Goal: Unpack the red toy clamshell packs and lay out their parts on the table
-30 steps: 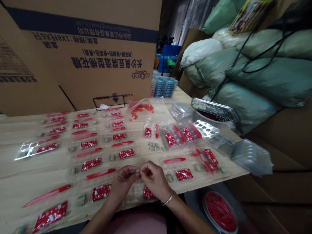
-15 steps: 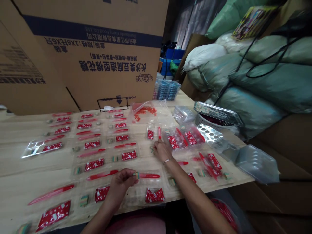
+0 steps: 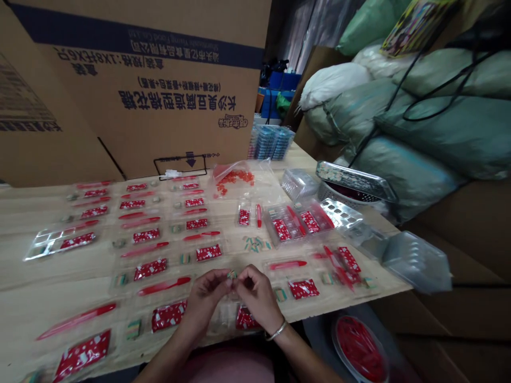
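My left hand [image 3: 207, 295] and my right hand [image 3: 257, 295] meet at the near edge of the wooden table [image 3: 24, 298]. Both pinch one small green striped piece [image 3: 230, 274] between their fingertips. They hover over a clear blister tray [image 3: 223, 316] that holds a red packet [image 3: 244, 319]. Rows of similar trays with red packets [image 3: 149, 268] and red pens [image 3: 163, 286] spread across the table. A small heap of loose striped pieces [image 3: 255, 243] lies farther back.
A big printed cardboard box [image 3: 131, 90] stands behind the table. Stacked clear trays [image 3: 415, 260] and a basket [image 3: 347, 194] sit at the right. A bag of red bits [image 3: 233, 178] lies mid-table. Stuffed sacks [image 3: 399, 106] pile up at right; a bowl of red pens [image 3: 361, 348] sits below.
My right hand, which reached out to the loose striped pieces half a second ago, has come back to meet my left hand. Both now pinch the small piece together.
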`<state>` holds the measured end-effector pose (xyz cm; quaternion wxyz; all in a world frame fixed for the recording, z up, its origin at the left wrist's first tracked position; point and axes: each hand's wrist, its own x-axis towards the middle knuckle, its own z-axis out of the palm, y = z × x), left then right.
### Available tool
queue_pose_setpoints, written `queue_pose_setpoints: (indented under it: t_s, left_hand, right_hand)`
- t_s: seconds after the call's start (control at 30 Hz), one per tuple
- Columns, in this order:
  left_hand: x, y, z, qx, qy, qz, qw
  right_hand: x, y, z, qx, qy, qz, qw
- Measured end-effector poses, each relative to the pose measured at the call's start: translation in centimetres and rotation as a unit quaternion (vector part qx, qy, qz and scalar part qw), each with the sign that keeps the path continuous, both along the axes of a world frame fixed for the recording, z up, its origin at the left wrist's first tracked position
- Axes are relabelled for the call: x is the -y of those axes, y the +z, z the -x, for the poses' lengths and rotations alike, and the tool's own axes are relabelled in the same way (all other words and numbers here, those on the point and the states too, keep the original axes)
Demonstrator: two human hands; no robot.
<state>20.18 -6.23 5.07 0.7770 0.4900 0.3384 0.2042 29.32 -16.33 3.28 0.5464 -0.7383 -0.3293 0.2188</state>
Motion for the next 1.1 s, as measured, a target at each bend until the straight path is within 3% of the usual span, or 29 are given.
queue_pose_setpoints:
  t_s: [0.1,0.17,0.27,0.33,0.53,0.73,1.1]
  left_hand:
    - [-0.4,-0.2,0.7,-0.015,-0.002,-0.02,1.0]
    - [-0.7,-0.3,1.0,-0.03,0.005,-0.015,0.999]
    - [-1.0,-0.3,1.5,-0.043,0.023,-0.013,0.999]
    - [-1.1,-0.2,1.8,-0.046,0.028,-0.017,0.998]
    - [-1.8,0.3,2.6,-0.058,0.025,-0.037,0.997]
    - [-1.5,0.1,2.2,-0.057,0.01,-0.029,0.998]
    - [-2.3,0.2,2.1,-0.059,0.037,-0.051,0.996]
  right_hand:
    - [-0.6,0.7,-1.8,0.071,0.087,0.067,0.991]
    - [-1.8,1.3,-4.2,0.181,0.116,0.16,0.963]
    - [-4.4,1.7,-8.4,0.316,0.053,0.272,0.908]
    - [-5.9,1.5,-10.3,0.332,0.034,0.303,0.892]
    - [-6.8,0.4,-9.8,0.382,0.081,0.323,0.862]
    - [-6.7,0.5,-9.7,0.384,0.063,0.363,0.847]
    - [-8.2,1.0,-10.5,0.363,0.125,0.357,0.852]
